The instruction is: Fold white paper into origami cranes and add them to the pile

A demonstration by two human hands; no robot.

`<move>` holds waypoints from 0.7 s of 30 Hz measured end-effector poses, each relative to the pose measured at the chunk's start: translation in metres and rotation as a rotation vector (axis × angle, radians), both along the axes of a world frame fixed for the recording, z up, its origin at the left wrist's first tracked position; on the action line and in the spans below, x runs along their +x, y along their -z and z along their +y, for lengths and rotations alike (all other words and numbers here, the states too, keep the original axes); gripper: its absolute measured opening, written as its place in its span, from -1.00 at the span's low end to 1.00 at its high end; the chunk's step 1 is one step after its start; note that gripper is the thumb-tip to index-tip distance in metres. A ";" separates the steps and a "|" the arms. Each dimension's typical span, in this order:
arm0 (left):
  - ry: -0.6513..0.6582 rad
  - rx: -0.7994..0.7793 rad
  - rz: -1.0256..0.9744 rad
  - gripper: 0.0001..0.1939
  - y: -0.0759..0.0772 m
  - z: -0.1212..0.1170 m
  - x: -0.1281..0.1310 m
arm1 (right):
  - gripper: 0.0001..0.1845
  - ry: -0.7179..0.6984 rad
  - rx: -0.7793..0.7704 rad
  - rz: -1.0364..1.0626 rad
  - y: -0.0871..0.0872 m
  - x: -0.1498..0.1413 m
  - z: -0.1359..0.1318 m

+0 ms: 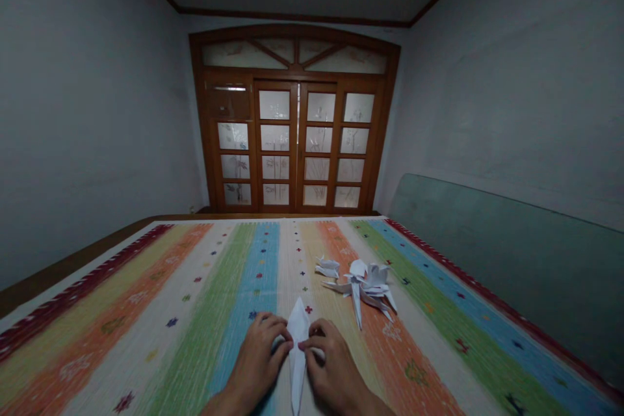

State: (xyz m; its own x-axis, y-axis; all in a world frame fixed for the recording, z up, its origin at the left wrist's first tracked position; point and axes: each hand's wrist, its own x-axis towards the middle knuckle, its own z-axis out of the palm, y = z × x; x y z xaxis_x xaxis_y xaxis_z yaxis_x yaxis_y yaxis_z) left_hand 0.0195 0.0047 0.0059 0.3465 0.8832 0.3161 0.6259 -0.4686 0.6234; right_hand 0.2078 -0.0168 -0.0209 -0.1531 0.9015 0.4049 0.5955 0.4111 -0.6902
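A long, narrow piece of folded white paper [298,325], pointed at its far end, lies lengthwise between my hands on the striped cloth. My left hand [260,357] is at its left edge, thumb and fingers closed in a pinch on the paper near its middle. From the other side, my right hand [334,361] pinches the right edge, its thumb tip close to the left one. The curled fingers hide parts of both edges. Beyond my right hand sits a small pile of folded white paper figures [365,283] with pointed ends.
A smaller folded paper piece [327,267] lies just left of the pile. The colourful striped tablecloth [195,312] covers the table. A pale green bed-like headboard or panel [502,253] stands along the right wall. Wooden doors with glass panes [297,143] close off the far end.
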 end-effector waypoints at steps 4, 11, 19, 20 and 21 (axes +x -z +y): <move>-0.034 0.010 -0.015 -0.80 0.009 0.002 0.001 | -0.77 0.048 -0.037 0.063 0.005 -0.001 0.006; -0.151 -0.033 0.072 -0.53 0.022 0.011 0.000 | -0.34 0.166 -0.035 0.062 0.018 0.004 0.017; -0.067 -0.098 -0.127 -0.67 0.013 0.009 0.001 | -0.35 0.183 -0.010 -0.019 0.022 0.008 0.023; -0.065 -0.104 -0.147 -0.68 0.012 0.008 0.002 | -0.32 0.198 0.008 -0.039 0.023 0.008 0.023; -0.063 -0.110 -0.163 -0.69 0.011 0.007 0.002 | -0.31 0.208 0.022 -0.061 0.023 0.007 0.023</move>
State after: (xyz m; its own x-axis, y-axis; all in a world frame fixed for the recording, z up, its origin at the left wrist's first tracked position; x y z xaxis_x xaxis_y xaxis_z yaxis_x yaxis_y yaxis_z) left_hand 0.0219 0.0118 -0.0054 0.2416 0.9338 0.2640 0.5383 -0.3554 0.7641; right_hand 0.2152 0.0065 -0.0441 0.0099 0.9071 0.4208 0.7097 0.2901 -0.6420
